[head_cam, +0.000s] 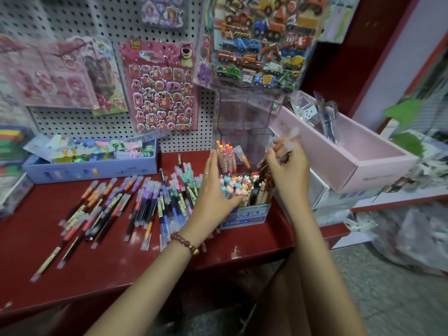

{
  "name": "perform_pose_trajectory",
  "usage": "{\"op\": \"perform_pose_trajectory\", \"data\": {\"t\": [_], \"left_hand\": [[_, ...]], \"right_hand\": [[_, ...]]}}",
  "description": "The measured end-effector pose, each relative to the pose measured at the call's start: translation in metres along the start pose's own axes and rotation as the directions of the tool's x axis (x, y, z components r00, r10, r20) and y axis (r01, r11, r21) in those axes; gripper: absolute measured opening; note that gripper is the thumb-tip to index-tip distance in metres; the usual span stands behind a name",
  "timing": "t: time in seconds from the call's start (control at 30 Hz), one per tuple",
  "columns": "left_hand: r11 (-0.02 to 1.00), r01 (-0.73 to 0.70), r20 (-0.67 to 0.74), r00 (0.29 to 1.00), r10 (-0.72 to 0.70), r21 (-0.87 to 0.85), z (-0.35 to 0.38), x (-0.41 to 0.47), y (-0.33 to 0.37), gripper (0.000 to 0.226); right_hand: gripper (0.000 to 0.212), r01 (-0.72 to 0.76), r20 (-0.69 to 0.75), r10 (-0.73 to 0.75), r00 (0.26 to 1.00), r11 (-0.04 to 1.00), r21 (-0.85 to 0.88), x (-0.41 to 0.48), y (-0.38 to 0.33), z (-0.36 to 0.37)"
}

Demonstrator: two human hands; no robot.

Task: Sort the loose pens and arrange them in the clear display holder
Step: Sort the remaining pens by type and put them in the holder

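- Clear acrylic display holder [244, 122], several compartments: at the back of the dark red desk [97, 263], against the white pegboard [72, 124].
- Small group of orange and pink pens [226, 158]: upright in the holder's front left compartment.
- Blue-and-white cardboard box [249, 215]: just in front of the holder, packed with upright animal-topped pens [244, 185].
- Loose pens with clear caps [135, 204], purple, orange, green and dark barrels: spread in rough rows over the desk, left of the box.
- Left hand [213, 187]: fingers straight and pressed together, palm turned right, at the left side of the holder and box; contact not certain. Reddish bead bracelet [184, 242] on the wrist.
- Right hand [287, 170]: fingers curled, pinching a bundle of clear-capped pens [284, 146] over the holder's front right part; blurred.
- Lilac open box [92, 168] of pastel stationery: back left of the desk.
- Long pink open box [363, 161]: tilted, right of the holder.
- Pink bear sticker sheet [160, 93] and vehicle sticker sheet [261, 44]: hung on the pegboard.
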State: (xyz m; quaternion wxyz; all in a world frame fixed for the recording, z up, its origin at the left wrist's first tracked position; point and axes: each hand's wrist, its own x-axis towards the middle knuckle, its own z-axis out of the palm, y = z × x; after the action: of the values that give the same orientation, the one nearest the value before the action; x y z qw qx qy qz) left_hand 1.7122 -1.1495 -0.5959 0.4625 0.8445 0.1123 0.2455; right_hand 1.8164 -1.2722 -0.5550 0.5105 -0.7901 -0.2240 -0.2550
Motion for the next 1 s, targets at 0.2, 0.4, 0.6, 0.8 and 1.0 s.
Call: {"op": "perform_pose_trajectory", "data": {"t": [0.2, 0.4, 0.6, 0.8, 1.0], "left_hand": [[0.998, 0.057, 0.082, 0.995, -0.058, 0.012, 0.002, 0.006, -0.003, 0.122], [0.996, 0.047, 0.079, 0.995, -0.053, 0.07, -0.002, 0.007, -0.004, 0.116], [0.985, 0.029, 0.09, 0.995, -0.045, 0.17, -0.003, 0.007, -0.004, 0.117], [0.978, 0.03, 0.109, 0.993, -0.054, 0.208, -0.007, 0.007, -0.007, 0.116], [0.971, 0.053, 0.109, 0.991, -0.08, 0.233, -0.006, 0.009, -0.008, 0.114]], "right_hand": [[0.027, 0.122, 0.024, -0.119, 0.993, 0.973, -0.198, 0.006, -0.012, 0.0], [0.022, 0.251, -0.126, -0.331, 0.935, 0.871, -0.423, 0.018, -0.012, 0.015], [0.028, 0.347, 0.066, -0.374, 0.925, 0.764, -0.544, 0.024, -0.002, 0.033], [0.036, 0.377, 0.223, -0.313, 0.923, 0.851, -0.365, 0.018, 0.0, 0.018], [0.052, 0.407, 0.34, -0.295, 0.893, 0.852, -0.33, 0.011, 0.006, 0.013]]}}
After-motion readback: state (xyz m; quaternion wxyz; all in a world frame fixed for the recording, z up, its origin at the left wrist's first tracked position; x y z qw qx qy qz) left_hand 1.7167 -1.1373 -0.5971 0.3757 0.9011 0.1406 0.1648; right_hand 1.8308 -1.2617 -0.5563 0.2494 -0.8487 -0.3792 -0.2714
